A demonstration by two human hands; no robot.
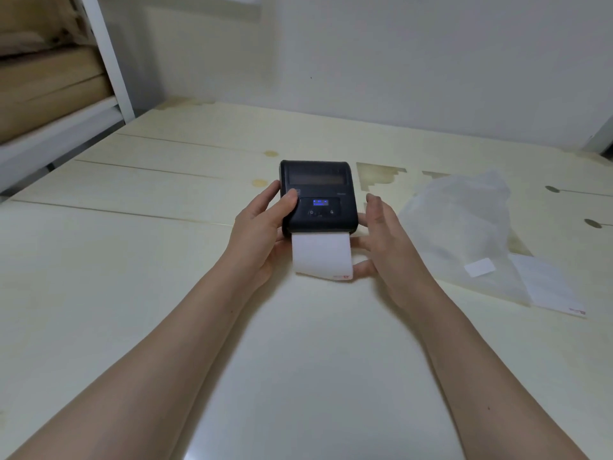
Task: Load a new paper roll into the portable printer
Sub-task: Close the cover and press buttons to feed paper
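Observation:
A black portable printer (317, 194) lies flat on the pale table, lid down, with blue lights lit on its small front panel. A strip of white paper (321, 256) hangs out of its near edge, a red mark at its right corner. My left hand (262, 229) grips the printer's left side, thumb resting on top. My right hand (381, 240) is beside the printer's right edge with fingers spread, fingertips touching the printer's corner and the strip's right edge. The roll inside is hidden.
A crumpled clear plastic wrapper (464, 227) with a white sticker lies to the right, and a torn piece of paper (550, 287) beside it. A white bed frame (109, 61) stands at the back left. The wall runs behind the table.

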